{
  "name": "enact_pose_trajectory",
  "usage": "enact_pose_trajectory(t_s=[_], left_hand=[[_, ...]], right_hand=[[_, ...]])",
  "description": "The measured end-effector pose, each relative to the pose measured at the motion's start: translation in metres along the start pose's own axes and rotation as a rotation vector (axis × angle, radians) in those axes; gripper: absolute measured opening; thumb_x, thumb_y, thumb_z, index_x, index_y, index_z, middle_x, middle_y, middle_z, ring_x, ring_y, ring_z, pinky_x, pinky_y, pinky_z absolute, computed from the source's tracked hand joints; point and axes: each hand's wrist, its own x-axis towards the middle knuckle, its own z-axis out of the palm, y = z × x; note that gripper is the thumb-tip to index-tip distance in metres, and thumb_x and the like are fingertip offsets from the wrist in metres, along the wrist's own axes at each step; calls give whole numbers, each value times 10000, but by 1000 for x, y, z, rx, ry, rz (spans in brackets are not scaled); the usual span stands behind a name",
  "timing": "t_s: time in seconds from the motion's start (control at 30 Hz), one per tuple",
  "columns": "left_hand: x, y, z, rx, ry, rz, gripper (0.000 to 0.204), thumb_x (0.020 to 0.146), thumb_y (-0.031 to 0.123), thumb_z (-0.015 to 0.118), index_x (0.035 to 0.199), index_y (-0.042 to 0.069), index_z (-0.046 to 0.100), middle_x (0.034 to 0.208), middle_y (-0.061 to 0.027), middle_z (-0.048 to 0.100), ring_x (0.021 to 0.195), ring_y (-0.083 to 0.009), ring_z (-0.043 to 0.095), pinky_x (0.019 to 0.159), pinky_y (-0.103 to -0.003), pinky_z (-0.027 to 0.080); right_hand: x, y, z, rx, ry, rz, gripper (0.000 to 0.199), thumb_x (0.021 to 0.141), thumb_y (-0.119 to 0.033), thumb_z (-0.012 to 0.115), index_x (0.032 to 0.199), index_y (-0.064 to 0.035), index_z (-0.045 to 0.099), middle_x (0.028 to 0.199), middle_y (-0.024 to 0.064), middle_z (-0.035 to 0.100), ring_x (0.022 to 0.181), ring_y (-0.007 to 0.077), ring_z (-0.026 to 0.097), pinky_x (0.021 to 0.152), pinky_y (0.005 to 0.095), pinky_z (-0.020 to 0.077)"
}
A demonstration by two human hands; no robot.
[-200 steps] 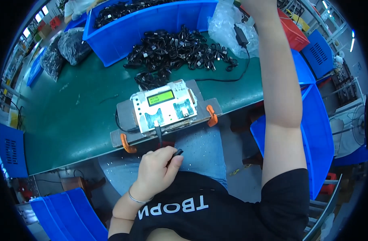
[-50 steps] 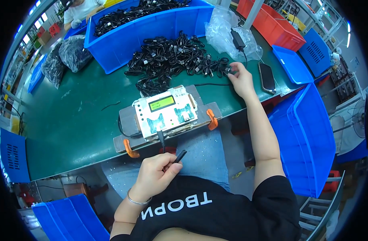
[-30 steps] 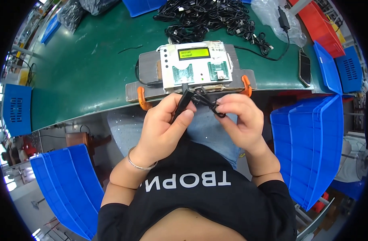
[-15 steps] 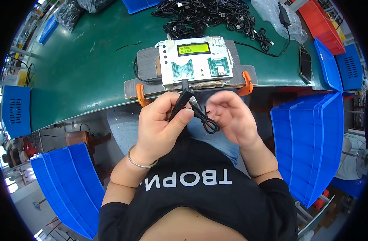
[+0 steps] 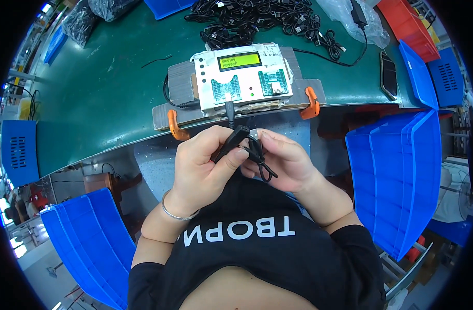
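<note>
Between thumb and fingers of my left hand (image 5: pixel 203 163) is a black oblong connector (image 5: pixel 237 137). Just right of it, a short black USB cable (image 5: pixel 266 172) hangs coiled and tied. My right hand (image 5: pixel 285 160) is closed around this cable near its metal plug, which the fingers mostly hide. Beyond my hands stands a white tester box (image 5: pixel 210 103) with a lit yellow-green display (image 5: pixel 239 60) and two green circuit boards. A black plug (image 5: pixel 229 109) sits in the left board's port, and its cord runs down behind the connector; where it ends is hidden.
Two orange clamps (image 5: pixel 175 126) hold the tester's grey base board (image 5: pixel 161 118) at the bench edge. A heap of black cables (image 5: pixel 257 20) lies behind it, with a phone (image 5: pixel 388 76) at right. Large blue crates (image 5: pixel 394 175) flank me on both sides.
My right hand has moved left and closed on the coiled cable beside my left hand. The left hand keeps the connector, now slightly lower and away from the plug in the board.
</note>
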Motion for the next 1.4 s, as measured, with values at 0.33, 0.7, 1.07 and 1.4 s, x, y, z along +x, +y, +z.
enact_pose_trajectory(t_s=[0.33, 0.7, 1.07, 1.4], left_hand=[[2, 9, 0, -20, -60, -28, 72, 838, 7, 634, 890, -38, 611, 752, -74, 626, 677, -155, 676, 562, -231, 536], [0, -1, 1, 370, 42, -32, 127, 784, 83, 695, 782, 16, 586, 610, -48, 544, 518, -133, 498, 495, -244, 394], [4, -5, -11, 99, -135, -36, 248, 903, 224, 588, 807, -4, 591, 621, -61, 504, 550, -149, 473, 522, -272, 391], [14, 4, -16, 201, -318, -113, 236, 863, 179, 609, 715, -1, 568, 556, -100, 492, 483, -241, 497, 475, -316, 392]], right_hand=[[5, 17, -13, 232, -208, -72, 329, 780, -280, 729, 947, -102, 508, 858, 23, 527, 739, 128, 495, 653, 294, 405], [-2, 3, -1, -174, 69, -189, 198, 831, -129, 685, 911, -46, 524, 848, 84, 598, 608, 141, 606, 524, 207, 450], [-9, -36, 9, -488, 196, -272, 157, 816, -56, 665, 910, -14, 547, 672, 62, 591, 472, 59, 490, 442, 161, 376], [-13, -58, 16, -776, 187, -114, 126, 785, -61, 695, 830, -22, 584, 671, 21, 592, 505, 17, 504, 452, 141, 371]])
